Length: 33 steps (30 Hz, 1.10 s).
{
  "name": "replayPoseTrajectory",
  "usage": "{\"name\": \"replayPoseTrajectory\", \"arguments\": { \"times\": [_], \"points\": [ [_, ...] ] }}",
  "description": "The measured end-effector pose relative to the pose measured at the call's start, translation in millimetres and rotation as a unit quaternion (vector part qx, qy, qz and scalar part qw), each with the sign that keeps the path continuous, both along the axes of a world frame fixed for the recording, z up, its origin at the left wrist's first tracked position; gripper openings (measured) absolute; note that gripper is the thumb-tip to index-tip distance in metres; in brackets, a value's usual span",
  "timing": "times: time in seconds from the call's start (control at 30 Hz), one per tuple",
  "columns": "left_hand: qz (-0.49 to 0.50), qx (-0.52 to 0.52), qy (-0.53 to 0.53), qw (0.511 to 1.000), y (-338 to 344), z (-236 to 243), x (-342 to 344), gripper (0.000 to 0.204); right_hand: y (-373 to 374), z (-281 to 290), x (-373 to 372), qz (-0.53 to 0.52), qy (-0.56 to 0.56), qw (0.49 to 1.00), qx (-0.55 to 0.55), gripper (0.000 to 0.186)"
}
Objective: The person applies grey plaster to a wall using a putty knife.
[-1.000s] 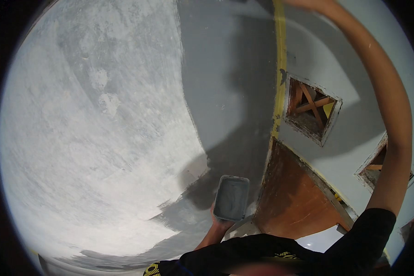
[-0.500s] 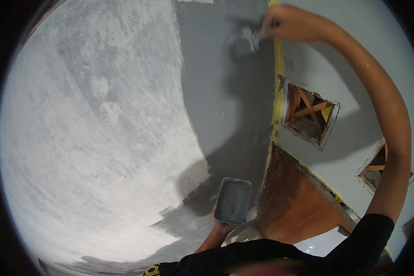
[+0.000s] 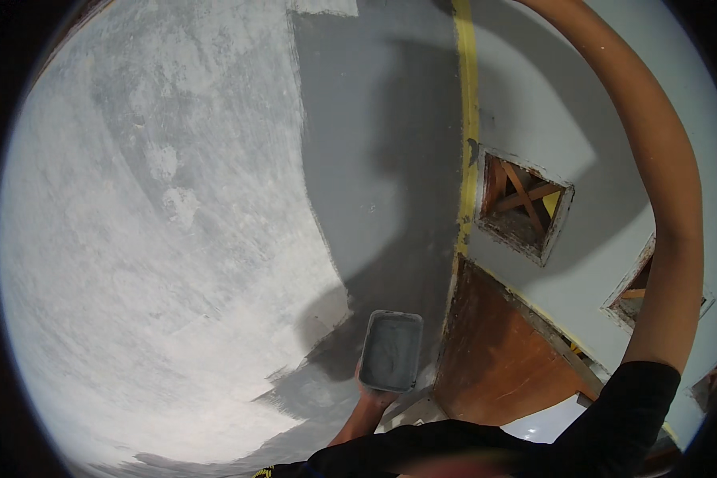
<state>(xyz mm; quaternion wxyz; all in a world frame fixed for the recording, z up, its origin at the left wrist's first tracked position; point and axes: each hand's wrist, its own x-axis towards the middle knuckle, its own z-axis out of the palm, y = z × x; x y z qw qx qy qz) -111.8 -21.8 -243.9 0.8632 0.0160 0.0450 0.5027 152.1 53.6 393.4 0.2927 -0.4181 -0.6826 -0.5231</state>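
Apparently partway through coating the wall [image 3: 207, 263], patchy white toward nine o'clock, smooth dark grey around twelve. Likely needed next: a neat stroke along the yellow strip [image 3: 466, 119] near one o'clock and a level tray [image 3: 389, 385]. Held between five and six o'clock in the left hand [image 3: 377, 396], cradled from below by mostly hidden fingers: tray, rectangular, smeared, with grey paint [image 3: 392, 344] inside. Right hand out of view past one o'clock; impossible to tell its fingers' grip.
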Motion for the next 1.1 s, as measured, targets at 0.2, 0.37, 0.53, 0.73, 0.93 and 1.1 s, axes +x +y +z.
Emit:
{"name": "replayPoseTrajectory", "arguments": {
  "times": [0.2,0.37,0.53,0.73,0.93,1.1],
  "points": [
    [-0.019,0.032,-0.012,0.999,-5,6,8,0.056,-12,28,-17,-0.166,-0.094,0.973,0.13,0.02],
    [0.011,0.032,-0.011,0.999,-7,-14,10,0.057,-20,39,-16,-0.188,-0.156,0.958,0.15,0.015],
    [0.014,0.022,-0.024,0.999,-14,-7,8,0.057,-39,6,2,-0.22,-0.3,0.928,-0.025,0.017],
    [0.02,0.054,-0.023,0.998,-12,-14,-2,0.053,-22,-39,9,-0.196,-0.361,0.904,-0.117,0.021],
    [0.001,0.051,-0.024,0.998,-10,-2,14,0.054,-38,-1,31,-0.252,-0.213,0.944,-0.016,0.021],
    [0.031,0.025,0.014,0.999,-15,0,12,0.057,-5,26,30,-0.205,-0.152,0.962,0.098,0.021]
  ]
}}
